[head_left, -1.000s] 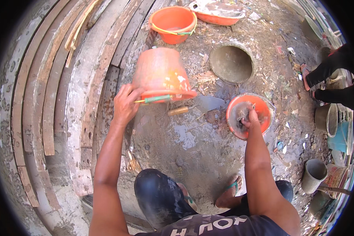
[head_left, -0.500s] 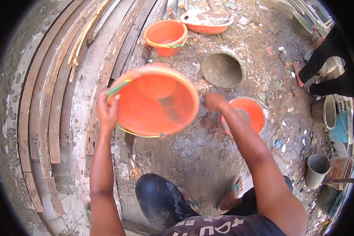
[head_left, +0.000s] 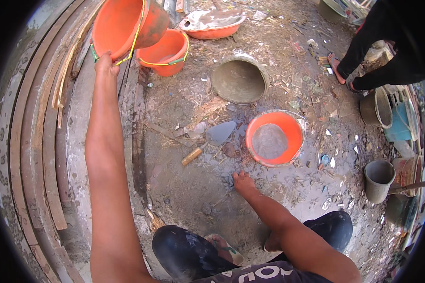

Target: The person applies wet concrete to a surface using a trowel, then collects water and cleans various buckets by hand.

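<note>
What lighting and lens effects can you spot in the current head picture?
Head view: the planks at left bow outward, a fisheye effect; the other person's dark trousers merge into the black rim at right; the wet ground shows a dull, pale sheen; the orange bucket in the left hand is cut off by the top edge.

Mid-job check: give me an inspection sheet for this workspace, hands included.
Surface: wet, muddy ground.
Work items: tilted orange bucket; standing orange bucket with grey material inside; trowel lying nearby.
Clutter: pale scraps scattered about.
Hands: left hand grips the tilted orange bucket's rim; right hand low near the ground, hold unclear.
Cables: nothing seen.
Surroundings: planks, left; another person's legs, upper right.
</note>
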{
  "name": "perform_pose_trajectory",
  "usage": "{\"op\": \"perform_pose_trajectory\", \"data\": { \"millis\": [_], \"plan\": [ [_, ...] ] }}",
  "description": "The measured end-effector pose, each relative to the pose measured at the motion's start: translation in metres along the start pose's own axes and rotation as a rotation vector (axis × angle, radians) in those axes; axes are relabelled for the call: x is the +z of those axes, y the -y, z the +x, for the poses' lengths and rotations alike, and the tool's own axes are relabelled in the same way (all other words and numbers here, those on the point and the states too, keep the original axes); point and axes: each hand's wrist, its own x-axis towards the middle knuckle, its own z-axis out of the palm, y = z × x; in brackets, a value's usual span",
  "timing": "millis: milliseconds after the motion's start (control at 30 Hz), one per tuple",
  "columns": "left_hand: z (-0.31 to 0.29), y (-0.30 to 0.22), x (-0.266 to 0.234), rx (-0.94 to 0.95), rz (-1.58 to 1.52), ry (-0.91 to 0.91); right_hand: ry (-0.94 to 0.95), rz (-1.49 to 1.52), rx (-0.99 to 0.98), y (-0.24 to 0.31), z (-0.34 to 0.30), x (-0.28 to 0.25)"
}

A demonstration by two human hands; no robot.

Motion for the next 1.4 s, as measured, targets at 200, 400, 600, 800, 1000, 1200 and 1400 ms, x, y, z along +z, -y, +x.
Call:
{"op": "perform_pose_trajectory", "data": {
  "millis": [200,400,600,800,1000,1200,1400],
  "plan": [
    [0.073,0.068,-0.003,-0.172,0.407,-0.068,-0.149,0.060,0.014,0.025,0.015,-0.010],
    [-0.006,0.127,-0.007,0.269,1.315,-0.142,-0.118,0.101,0.058,0.031,0.001,-0.012],
    [-0.093,0.203,0.053,0.885,1.564,0.270,-0.044,0.116,0.121,0.038,0.006,-0.020],
    [-0.201,0.237,0.165,0.745,1.516,0.790,-0.140,0.111,0.106,0.026,-0.011,-0.011],
    [-0.235,0.205,0.159,0.952,1.368,0.838,-0.238,0.033,0.150,0.015,-0.017,0.029],
    [-0.275,0.033,0.013,0.951,1.140,0.182,-0.543,0.312,-0.277,0.068,0.020,-0.088],
    [-0.322,0.007,-0.118,0.730,0.993,-0.179,-0.438,-0.140,-0.641,0.133,0.122,-0.069]
  ]
}}
